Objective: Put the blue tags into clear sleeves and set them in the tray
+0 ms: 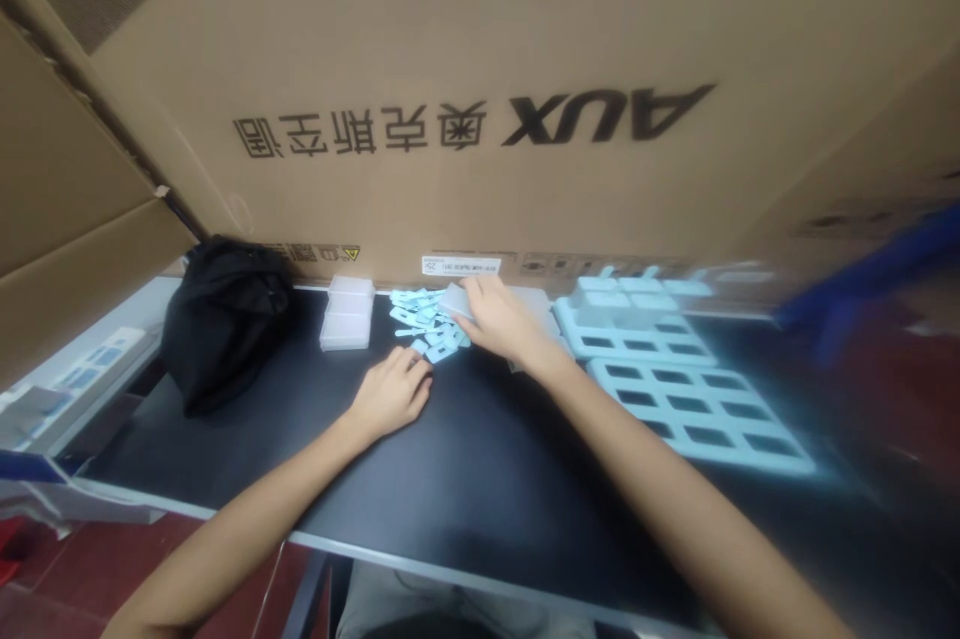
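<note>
A pile of small pale-blue plastic pieces [421,319] lies on the black table [465,459] near its far edge. My left hand [391,391] rests on the table just in front of the pile, fingers curled, its fingertips at one blue piece [418,347]. My right hand [499,317] lies at the right side of the pile, fingers closed around a small grey-white square piece [454,300].
A stack of clear plastic boxes [346,314] stands left of the pile, and a black bag [221,319] sits further left. Pale-blue compartment trays [690,399] lie to the right. A large brown cardboard box [480,89] walls the table's back.
</note>
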`<state>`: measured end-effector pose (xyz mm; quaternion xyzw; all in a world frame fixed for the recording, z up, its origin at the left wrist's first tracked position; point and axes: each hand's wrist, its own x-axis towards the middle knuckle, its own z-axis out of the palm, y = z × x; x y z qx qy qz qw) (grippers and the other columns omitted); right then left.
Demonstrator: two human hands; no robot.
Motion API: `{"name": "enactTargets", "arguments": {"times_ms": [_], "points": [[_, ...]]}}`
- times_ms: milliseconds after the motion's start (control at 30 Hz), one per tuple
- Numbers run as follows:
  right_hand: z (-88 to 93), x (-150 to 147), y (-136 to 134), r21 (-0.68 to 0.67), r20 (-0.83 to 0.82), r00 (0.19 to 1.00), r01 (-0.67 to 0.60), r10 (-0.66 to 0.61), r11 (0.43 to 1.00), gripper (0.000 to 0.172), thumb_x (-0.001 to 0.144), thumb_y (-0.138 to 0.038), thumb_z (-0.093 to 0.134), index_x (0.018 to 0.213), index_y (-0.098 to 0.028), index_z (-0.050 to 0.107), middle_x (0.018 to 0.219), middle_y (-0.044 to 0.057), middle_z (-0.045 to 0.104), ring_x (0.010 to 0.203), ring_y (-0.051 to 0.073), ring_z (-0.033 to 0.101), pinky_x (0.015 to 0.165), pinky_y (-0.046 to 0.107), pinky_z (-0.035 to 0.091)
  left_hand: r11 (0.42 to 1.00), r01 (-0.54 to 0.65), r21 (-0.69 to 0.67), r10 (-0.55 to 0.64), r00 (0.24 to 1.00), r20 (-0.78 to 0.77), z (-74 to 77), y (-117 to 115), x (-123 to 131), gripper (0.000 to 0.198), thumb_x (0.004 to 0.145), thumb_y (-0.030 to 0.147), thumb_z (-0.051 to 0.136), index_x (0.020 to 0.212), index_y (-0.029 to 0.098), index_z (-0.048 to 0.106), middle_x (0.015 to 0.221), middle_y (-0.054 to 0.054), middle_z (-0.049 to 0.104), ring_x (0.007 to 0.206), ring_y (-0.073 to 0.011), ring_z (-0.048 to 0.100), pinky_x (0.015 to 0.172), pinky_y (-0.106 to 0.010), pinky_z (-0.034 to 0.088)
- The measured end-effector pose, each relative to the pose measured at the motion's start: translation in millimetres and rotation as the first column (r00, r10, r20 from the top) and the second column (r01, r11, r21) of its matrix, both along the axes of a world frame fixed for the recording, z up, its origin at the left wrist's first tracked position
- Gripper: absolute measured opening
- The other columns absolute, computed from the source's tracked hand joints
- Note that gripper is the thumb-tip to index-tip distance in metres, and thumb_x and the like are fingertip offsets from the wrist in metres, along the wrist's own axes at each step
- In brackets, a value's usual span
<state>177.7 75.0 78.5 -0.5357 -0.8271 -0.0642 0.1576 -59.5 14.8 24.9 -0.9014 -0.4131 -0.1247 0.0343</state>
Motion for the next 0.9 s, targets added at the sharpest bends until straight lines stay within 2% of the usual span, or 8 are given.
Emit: {"name": "enactTargets", "arguments": {"times_ms": [133,300,400,500,600,733,833,900], "points": [[6.5,-32.7,18.2,0.028,-0.02,0.995,-0.096,0.096,0.995,0.034,0.096,-0.034,0.059,0.12,-0.011,0.057,0.119,0.019,0.065,0.116,0.033,0.054,0.096,0.045,0.048,0.998,-0.017,0.057,0.015,0.999,0.037,-4.0,0.6,-5.5,0.02,0.104,0.027,0.046,0.11,0.021,0.064,0.113,-0.01,0.068,0.104,-0.0257,0.061,0.088,-0.039,0.058],[21.3,-102.4,45.7,0.047,-0.016,0.981,-0.195,0.196,0.98,0.035,0.097,-0.036,0.06,0.122,-0.012,0.057,0.121,0.017,0.067,0.117,0.031,0.053,0.097,0.043,0.047,0.999,0.033,0.017,-0.034,0.994,0.102,-10.1,4.6,-6.8,0.018,0.101,0.023,0.05,0.115,0.021,0.062,0.122,-0.008,0.07,0.112,-0.0238,0.065,0.093,-0.038,0.059],[25.2,-140.6,60.4,0.058,-0.014,0.974,-0.225,0.227,0.973,0.038,0.097,-0.035,0.061,0.125,-0.01,0.056,0.123,0.018,0.066,0.12,0.031,0.051,0.098,0.044,0.046,0.996,0.08,0.036,-0.084,0.986,0.142,-7.6,7.0,-9.8,0.018,0.101,0.022,0.051,0.115,0.02,0.062,0.123,-0.009,0.07,0.115,-0.0236,0.066,0.098,-0.038,0.059],[23.8,-167.1,73.9,0.068,-0.016,0.972,-0.234,0.236,0.97,0.039,0.098,-0.033,0.059,0.129,-0.009,0.055,0.127,0.018,0.065,0.123,0.031,0.05,0.099,0.043,0.045,0.994,0.063,0.094,-0.078,0.982,0.171,-2.2,11.0,-17.0,0.017,0.101,0.022,0.049,0.111,0.019,0.063,0.114,-0.01,0.072,0.107,-0.0238,0.067,0.095,-0.039,0.059],[16.5,-182.2,85.3,0.07,-0.019,0.973,-0.228,0.23,0.971,0.04,0.099,-0.032,0.058,0.13,-0.009,0.055,0.127,0.019,0.065,0.125,0.031,0.049,0.1,0.042,0.045,0.992,0.0,0.129,-0.026,0.98,0.199,1.1,16.5,-24.4,0.015,0.101,0.021,0.049,0.105,0.019,0.063,0.105,-0.01,0.071,0.099,-0.0242,0.066,0.089,-0.039,0.059],[2.6,-191.0,92.0,0.055,-0.015,0.976,-0.215,0.216,0.975,0.033,0.098,-0.03,0.059,0.124,-0.011,0.06,0.126,0.019,0.065,0.124,0.031,0.05,0.097,0.042,0.047,0.988,-0.014,0.152,-0.016,0.98,0.196,-0.4,21.5,-27.5,0.013,0.1,0.021,0.051,0.1,0.018,0.063,0.1,-0.009,0.069,0.093,-0.0247,0.064,0.084,-0.039,0.058],[0.3,-187.6,88.4,0.059,-0.025,0.983,-0.181,0.182,0.982,0.033,0.098,-0.033,0.056,0.121,-0.01,0.062,0.129,0.021,0.061,0.122,0.033,0.05,0.095,0.044,0.048,0.989,0.0,0.15,-0.031,0.978,0.204,-2.0,21.9,-26.1,0.013,0.1,0.021,0.05,0.1,0.019,0.063,0.099,-0.009,0.069,0.092,-0.024,0.063,0.083,-0.039,0.057],[6.4,-174.0,81.7,0.073,-0.036,0.987,-0.151,0.154,0.986,0.038,0.1,-0.038,0.052,0.124,-0.01,0.061,0.131,0.022,0.06,0.121,0.034,0.05,0.095,0.044,0.048,0.991,0.01,0.131,-0.039,0.975,0.22,-1.5,20.8,-25.2,0.014,0.101,0.021,0.049,0.099,0.019,0.063,0.1,-0.008,0.069,0.092,-0.0231,0.063,0.085,-0.038,0.056]]}}
